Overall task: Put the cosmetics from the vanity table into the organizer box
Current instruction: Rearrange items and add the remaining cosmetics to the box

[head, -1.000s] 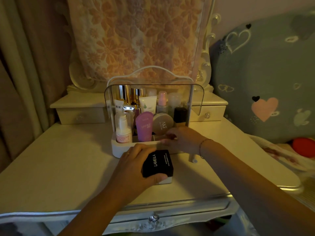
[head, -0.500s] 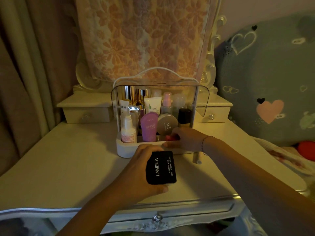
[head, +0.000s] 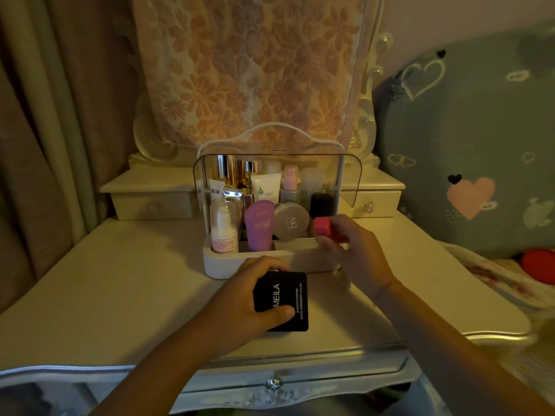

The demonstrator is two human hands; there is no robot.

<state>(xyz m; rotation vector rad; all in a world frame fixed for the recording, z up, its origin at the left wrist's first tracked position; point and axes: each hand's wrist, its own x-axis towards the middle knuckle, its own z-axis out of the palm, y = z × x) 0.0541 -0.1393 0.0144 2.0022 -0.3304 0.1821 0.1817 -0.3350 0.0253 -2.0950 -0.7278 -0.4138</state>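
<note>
The white organizer box (head: 216, 267) stands at the middle of the vanity table (head: 105, 283) with its clear lid raised. Inside are several bottles and tubes, a purple SPF50 tube (head: 260, 226) and a round powder jar (head: 290, 221). My left hand (head: 240, 304) grips a black square compact (head: 282, 300) just in front of the box. My right hand (head: 354, 250) pinches a small pink-red block (head: 323, 227) above the box's front right compartment.
Two small drawers (head: 153, 202) flank the box at the table's back. A floral cloth (head: 243, 70) hangs over the mirror behind. A grey heart-patterned cushion (head: 468, 145) lies to the right. A curtain (head: 45, 130) hangs at the left.
My right hand has risen out of the box's front compartment, now pinching the pink-red block. My left hand has lifted the black compact slightly toward me.
</note>
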